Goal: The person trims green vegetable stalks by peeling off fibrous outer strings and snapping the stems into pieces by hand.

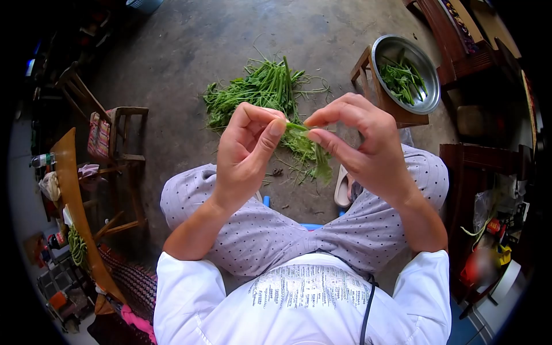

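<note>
Your left grip (247, 152) and right grip (363, 138) pinch a green stem (296, 126) between them at twelve; greens (250, 95) heap the floor (339, 34) at eleven, a bowl (424, 66) sits on a stool (402, 118) at two, a chair (133, 110) at nine.

A white short-sleeved shirt (299, 322) bears dark print (310, 287) and a black cord (368, 305) above lilac-grey trousers (273, 238) with dark dots.

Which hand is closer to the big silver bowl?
Right. In the picture, the right hand is below and left of the bowl; the left hand is farther left, beyond the right hand.
</note>
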Motion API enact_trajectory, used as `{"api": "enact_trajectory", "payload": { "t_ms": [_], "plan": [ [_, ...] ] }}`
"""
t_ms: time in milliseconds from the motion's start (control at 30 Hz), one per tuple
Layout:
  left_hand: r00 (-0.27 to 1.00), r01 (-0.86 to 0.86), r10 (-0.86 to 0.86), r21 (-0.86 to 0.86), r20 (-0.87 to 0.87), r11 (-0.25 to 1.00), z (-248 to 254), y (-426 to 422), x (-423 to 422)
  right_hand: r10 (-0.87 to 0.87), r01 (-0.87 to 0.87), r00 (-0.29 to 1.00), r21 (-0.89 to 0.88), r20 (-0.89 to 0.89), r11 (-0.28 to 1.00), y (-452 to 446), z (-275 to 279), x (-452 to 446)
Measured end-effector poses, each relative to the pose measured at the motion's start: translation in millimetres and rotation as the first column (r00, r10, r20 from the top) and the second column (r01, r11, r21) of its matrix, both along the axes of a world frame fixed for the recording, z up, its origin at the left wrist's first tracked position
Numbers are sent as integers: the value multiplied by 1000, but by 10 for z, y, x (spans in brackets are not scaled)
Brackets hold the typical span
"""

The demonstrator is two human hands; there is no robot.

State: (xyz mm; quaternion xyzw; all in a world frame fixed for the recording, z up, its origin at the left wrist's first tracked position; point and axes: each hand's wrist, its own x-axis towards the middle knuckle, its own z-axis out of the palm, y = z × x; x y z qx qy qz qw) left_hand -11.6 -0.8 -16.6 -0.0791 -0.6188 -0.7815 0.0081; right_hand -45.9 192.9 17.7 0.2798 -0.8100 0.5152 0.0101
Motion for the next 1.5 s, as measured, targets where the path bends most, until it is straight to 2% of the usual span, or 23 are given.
{"api": "enact_trajectory", "payload": {
  "t_ms": [133, 200, 467, 533, 567, 633, 667, 733, 767, 800, 867, 900, 967, 1067, 1233, 1300, 1367, 1400, 1467, 1500],
  "plan": [
    [999, 20, -19, 23, -26, 1000, -8, -2, -3, -15, 15, 999, -10, 47, 1000, -29, -9, 15],
    [998, 43, -46, 51, 46, 998, 11, -6, -2, -19, 19, 999, -5, 39, 1000, -33, 18, 16],
    [999, 12, -14, 36, 41, 999, -20, -12, -30, -13, 13, 999, 2, 47, 1000, -49, 18, 30],
    [999, -10, 8, 49, 32, 999, -24, -17, -31, 31, -24, 979, -37, 201, 999, -39, 27, 18],
    [1000, -16, 16, 34, 14, 999, -32, -24, -32, 31, -25, 979, -37, 201, 999, -23, 28, 3],
    [1000, -22, 22, 18, -4, 1000, -35, -19, -29, 117, -86, 856, -84, 504, 993, 26, 23, -40],
    [1000, -23, 23, 29, -9, 999, -32, -7, -29, 116, -85, 856, -84, 504, 993, 42, 19, -58],
    [1000, -23, 24, 41, -15, 999, -19, 3, -31, 330, -24, 595, -394, 733, 919, 69, 3, -91],
    [1000, -27, 28, 40, -12, 999, -6, 3, -34, 378, -8, 513, -436, 771, 900, 94, -23, -101],
    [999, -32, 32, 38, -9, 999, 0, 3, -40, 378, -8, 513, -436, 770, 900, 108, -47, -110],
    [999, -44, 44, 30, -20, 999, -24, -22, -50, 485, -59, 431, -513, 761, 856, 125, -88, -122],
    [998, -57, 57, 21, -31, 998, -33, -39, -54, 486, -60, 432, -513, 760, 856, 132, -105, -128],
    [996, -76, 75, -6, -48, 997, -33, -63, -54, 479, 2, 322, -506, 817, 862, 143, -135, -131],
    [995, -88, 84, -69, -54, 994, -17, -82, -34, 467, 30, 399, -520, 789, 853, 150, -163, -122],
    [1000, -19, 19, -107, -1, 994, -14, -101, -47, 476, 45, 374, -528, 796, 848, 186, -100, -151],
    [980, 14, -23, 47, 199, 999, 38, -66, -38, 456, 51, 371, -508, 809, 860, 182, -107, -152],
    [968, 9, -34, 103, 248, 995, 17, -63, -52, 345, -5, 531, -405, 773, 914, 151, -153, -143],
    [954, 2, -50, 158, 296, 987, 1, -65, -61, 345, -6, 531, -404, 774, 915, 141, -152, -127],
    [953, -9, -39, 156, 300, 988, -33, -85, -70, 252, -69, 744, -304, 619, 950, 113, -142, -80],
    [952, -19, -28, 152, 304, 988, -42, -95, -70, 209, -89, 863, -270, 460, 959, 67, -167, -69]
  ]
}}
